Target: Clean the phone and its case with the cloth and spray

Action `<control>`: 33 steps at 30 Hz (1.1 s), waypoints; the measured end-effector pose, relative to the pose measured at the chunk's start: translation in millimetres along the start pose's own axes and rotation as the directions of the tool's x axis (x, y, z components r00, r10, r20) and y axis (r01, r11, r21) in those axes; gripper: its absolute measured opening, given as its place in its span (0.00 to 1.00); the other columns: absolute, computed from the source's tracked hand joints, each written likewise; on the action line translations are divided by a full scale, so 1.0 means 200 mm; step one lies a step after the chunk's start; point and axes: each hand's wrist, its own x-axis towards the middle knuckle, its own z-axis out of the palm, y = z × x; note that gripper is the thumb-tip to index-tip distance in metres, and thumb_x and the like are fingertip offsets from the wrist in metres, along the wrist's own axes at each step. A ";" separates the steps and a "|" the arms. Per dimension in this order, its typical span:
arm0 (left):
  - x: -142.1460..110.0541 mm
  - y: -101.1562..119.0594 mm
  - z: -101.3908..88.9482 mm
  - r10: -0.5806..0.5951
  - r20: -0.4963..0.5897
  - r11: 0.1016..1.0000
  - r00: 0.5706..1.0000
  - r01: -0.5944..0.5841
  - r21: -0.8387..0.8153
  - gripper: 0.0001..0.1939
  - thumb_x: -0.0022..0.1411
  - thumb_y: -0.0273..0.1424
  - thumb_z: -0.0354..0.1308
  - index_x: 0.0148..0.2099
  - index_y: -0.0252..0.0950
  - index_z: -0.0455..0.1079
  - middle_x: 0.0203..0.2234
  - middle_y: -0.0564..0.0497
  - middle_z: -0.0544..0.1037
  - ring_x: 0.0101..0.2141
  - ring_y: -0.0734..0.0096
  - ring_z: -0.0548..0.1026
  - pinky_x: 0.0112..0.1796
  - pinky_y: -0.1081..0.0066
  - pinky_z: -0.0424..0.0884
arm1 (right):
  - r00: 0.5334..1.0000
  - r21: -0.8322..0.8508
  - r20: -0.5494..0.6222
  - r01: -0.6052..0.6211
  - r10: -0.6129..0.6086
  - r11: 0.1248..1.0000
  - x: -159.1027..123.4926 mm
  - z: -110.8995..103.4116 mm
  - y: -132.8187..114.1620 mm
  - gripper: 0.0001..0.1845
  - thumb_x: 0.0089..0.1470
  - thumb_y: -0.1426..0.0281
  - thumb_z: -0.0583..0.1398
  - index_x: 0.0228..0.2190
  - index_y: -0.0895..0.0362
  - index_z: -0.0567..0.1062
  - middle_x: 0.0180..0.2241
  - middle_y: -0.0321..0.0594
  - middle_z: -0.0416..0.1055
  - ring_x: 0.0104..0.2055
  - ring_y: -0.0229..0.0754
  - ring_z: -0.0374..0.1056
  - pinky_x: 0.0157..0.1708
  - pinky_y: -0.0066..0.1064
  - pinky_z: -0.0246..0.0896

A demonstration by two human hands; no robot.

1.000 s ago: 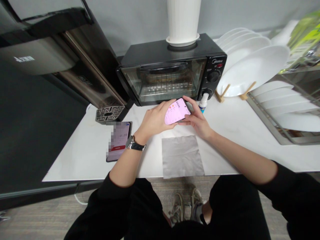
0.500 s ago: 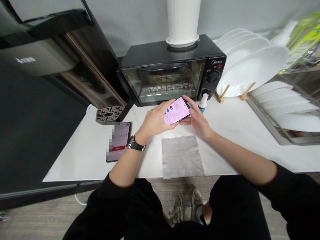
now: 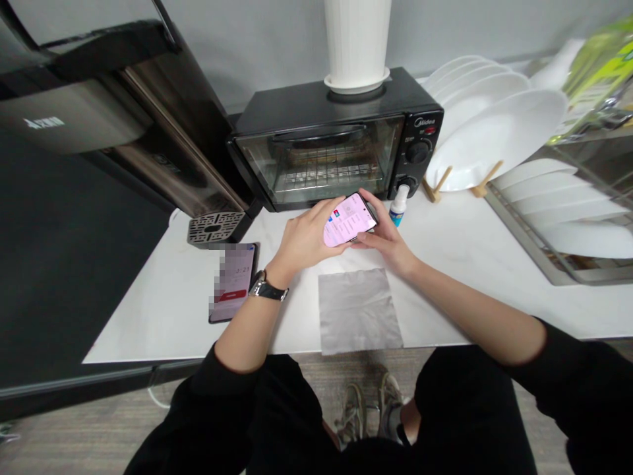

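Observation:
Between my two hands is a smartphone [image 3: 350, 221], its pinkish screen lit and tilted up toward me. My left hand [image 3: 309, 236], with a black-strapped watch at the wrist, is closed around the phone's left end. Around the right end my right hand [image 3: 388, 236] is closed too, its thumb by the lower edge of the screen. Below them a grey cloth [image 3: 360, 310] lies flat, its near side reaching over the counter edge. A small spray bottle [image 3: 398, 206] with a white cap and blue label stands just beyond my right hand.
A black toaster oven [image 3: 336, 158] stands behind my hands, with a white pot [image 3: 357, 46] on top. A second phone [image 3: 233, 282] lies left on the white counter [image 3: 148, 310], near a drink dispenser's drip tray [image 3: 215, 227]. Right are white plates [image 3: 499, 138] and a dish rack [image 3: 531, 247].
My right thumb has moved down from the screen's right end to the phone's lower edge. Both hands still hold the phone in about the same place. The view has shifted slightly.

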 end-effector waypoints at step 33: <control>0.02 0.04 0.04 -0.076 -0.056 0.975 0.996 0.062 -0.215 0.44 0.54 0.37 0.74 0.70 0.42 0.63 0.63 0.44 0.77 0.61 0.51 0.77 0.62 0.54 0.73 | 0.986 -0.010 -0.169 -0.011 0.009 1.000 0.00 0.02 0.03 0.34 0.63 0.41 0.55 0.67 0.33 0.63 0.66 0.35 0.66 0.42 0.46 0.74 0.50 0.53 0.78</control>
